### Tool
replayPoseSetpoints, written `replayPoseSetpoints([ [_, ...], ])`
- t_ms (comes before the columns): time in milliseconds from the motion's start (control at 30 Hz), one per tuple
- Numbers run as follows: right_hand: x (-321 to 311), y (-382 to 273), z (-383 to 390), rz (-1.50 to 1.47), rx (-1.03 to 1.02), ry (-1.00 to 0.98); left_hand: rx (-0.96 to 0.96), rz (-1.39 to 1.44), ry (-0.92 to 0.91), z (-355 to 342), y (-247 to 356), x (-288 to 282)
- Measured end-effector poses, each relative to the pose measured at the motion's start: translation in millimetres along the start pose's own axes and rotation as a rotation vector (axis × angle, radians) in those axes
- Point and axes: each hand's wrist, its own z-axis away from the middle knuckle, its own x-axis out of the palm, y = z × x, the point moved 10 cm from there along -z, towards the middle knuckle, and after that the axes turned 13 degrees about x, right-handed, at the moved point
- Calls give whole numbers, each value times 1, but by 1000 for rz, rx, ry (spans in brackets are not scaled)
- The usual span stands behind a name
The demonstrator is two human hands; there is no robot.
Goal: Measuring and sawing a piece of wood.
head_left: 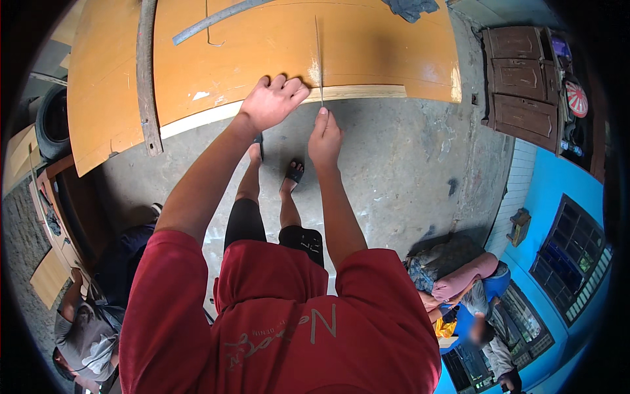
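My left hand (272, 104), its fingers curled down, presses on a long pale wooden strip (367, 92) that runs along the near edge of an orange-brown tabletop (249, 52). To its right, my right hand (325, 139) is closed round the near end of a thin saw (319, 56), seen almost edge-on. The saw's blade crosses the strip and points away over the tabletop. Pale dust lies on the surface just left of the blade. My right hand hides the saw's handle.
A worn wooden bar (147, 79) crosses the tabletop at left; a grey strip (220, 21) and dark cloth (410, 8) lie farther back. A brown cabinet (525, 85) stands right, a tyre (54, 121) left. Other people are at lower left (92, 335) and lower right (479, 335).
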Motion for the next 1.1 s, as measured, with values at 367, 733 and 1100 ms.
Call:
replayPoseSetpoints([
  [367, 6, 19, -5, -33, -67, -6, -7, 7, -11, -3, 2, -2],
  [733, -16, 92, 72, 0, 39, 5, -1, 17, 7, -1, 1, -1],
  [1100, -16, 83, 57, -116, 16, -44, 18, -1, 28, -3, 3, -2],
])
